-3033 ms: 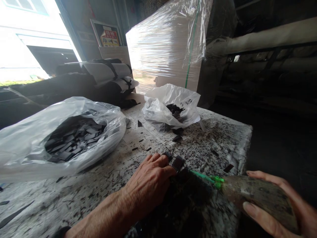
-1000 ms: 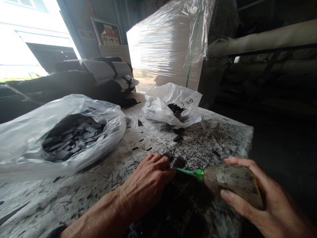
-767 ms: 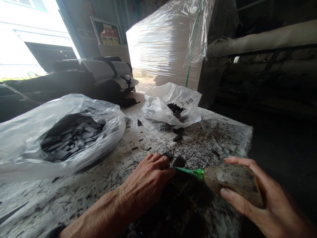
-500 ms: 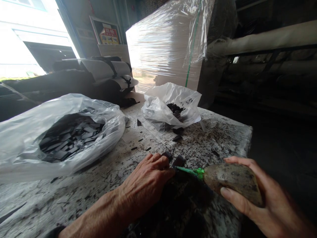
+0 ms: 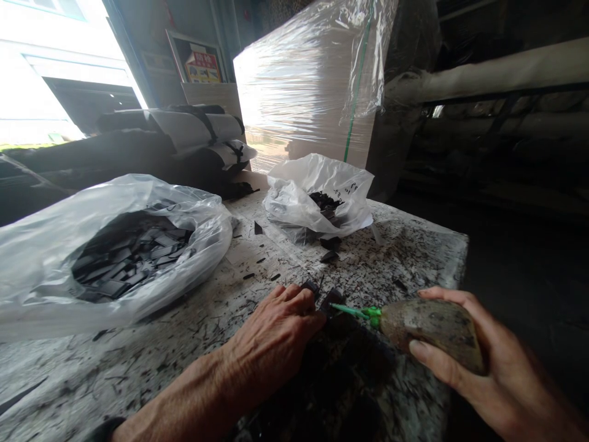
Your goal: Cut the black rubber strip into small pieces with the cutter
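My left hand (image 5: pixel 276 337) rests knuckles-up on the speckled table (image 5: pixel 414 258), fingers curled down onto small black flat pieces (image 5: pixel 330 299) at its fingertips. My right hand (image 5: pixel 488 368) wraps around a grimy squeeze bottle (image 5: pixel 432 325) with a thin green nozzle (image 5: pixel 354 312). The nozzle tip points left and nearly touches the black piece beside my left fingers. A dark heap of more black pieces (image 5: pixel 340 380) lies under and in front of both hands.
A large clear plastic bag (image 5: pixel 59 245) full of black pieces lies at the left. A smaller white bag (image 5: pixel 299 196) with black pieces sits at the back centre. Behind stand a film-wrapped pallet stack (image 5: pixel 308 86) and dark rolls (image 5: pixel 193 132). The table's edge (image 5: pixel 460 264) drops off right.
My right hand has carried the bottle leftward from the table's right side, bringing the green nozzle tip up to the black piece by my left fingers. My left hand has stayed put.
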`<state>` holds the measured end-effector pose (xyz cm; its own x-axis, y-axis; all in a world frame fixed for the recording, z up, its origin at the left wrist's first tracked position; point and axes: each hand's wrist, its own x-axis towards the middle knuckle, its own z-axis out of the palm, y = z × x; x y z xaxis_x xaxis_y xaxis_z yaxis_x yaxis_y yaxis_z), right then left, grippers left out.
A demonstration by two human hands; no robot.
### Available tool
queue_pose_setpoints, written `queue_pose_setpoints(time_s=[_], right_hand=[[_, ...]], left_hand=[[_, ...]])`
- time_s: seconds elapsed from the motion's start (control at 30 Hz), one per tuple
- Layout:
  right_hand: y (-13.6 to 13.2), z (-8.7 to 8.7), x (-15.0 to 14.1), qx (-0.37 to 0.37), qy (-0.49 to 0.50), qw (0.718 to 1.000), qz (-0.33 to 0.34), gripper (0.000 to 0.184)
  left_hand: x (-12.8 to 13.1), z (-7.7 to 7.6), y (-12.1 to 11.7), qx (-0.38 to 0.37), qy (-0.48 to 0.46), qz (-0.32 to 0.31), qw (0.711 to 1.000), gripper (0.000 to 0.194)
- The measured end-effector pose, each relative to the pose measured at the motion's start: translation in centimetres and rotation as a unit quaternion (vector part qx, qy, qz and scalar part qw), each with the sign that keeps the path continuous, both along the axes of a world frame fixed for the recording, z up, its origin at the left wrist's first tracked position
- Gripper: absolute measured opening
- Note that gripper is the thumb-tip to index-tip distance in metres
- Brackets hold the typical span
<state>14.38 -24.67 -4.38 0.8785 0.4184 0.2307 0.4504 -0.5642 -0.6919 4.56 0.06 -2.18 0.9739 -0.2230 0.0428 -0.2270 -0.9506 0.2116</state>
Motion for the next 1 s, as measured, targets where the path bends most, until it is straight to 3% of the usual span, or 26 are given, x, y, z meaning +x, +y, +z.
queue_pose_setpoints(time_s=[0.63, 0.9, 1.0], right_hand=[[0.5, -0.4, 1.5, 0.045, 0.013, 0.997, -0.059, 0.052], [1.5, 0.7, -1.3, 0.107, 0.048, 0.987, -0.106, 0.046], [1.5, 0.6, -1.7, 0.107, 0.007, 0.987, -0.118, 0.042]], left_hand=[[0.7, 0.9, -0.5, 0.026, -0.005, 0.013, 1.000, 0.016], [0.4, 0.7, 0.3, -0.002, -0.015, 0.009, 1.000, 0.019], [0.4, 0.7, 0.6, -0.027, -0.020, 0.007, 0.999, 0.022]])
